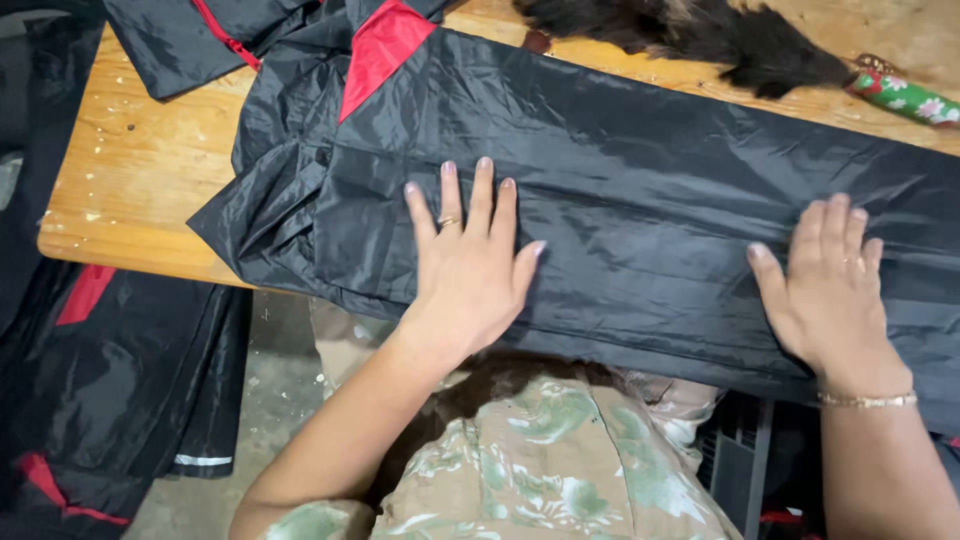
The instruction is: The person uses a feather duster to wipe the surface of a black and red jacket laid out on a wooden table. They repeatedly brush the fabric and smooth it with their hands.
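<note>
At the far left, below the edge of the wooden surface [140, 170], a heap of black fabric [110, 390] with red patches and a pale reflective strip lies on the floor. Above it, at the top left corner of the surface, another black garment with red piping [190, 40] lies bunched.

A long black garment [640, 190] of thin shiny material is spread across the surface from the middle to the right edge of the view, folded lengthwise into a band. Its left end carries a red panel [380, 50] and a crumpled, gathered section that reaches toward the near edge of the surface.

The left hand [470, 265] lies flat on this garment near its left part, palm down, fingers straight and slightly spread, a ring on one finger; it grips nothing and only presses on the cloth. The person's floral top [540, 450] shows below, between the two arms.

The right hand [830, 285] rests farther right on the same garment, near its front fold, also open and palm down with fingers close together, holding nothing. A thin bracelet [868, 400] circles that wrist.

Beyond the garment, at the top right, a dark feather duster [700, 35] lies on the surface, its handle [905, 97] wrapped in a green, red and white patterned cover.
</note>
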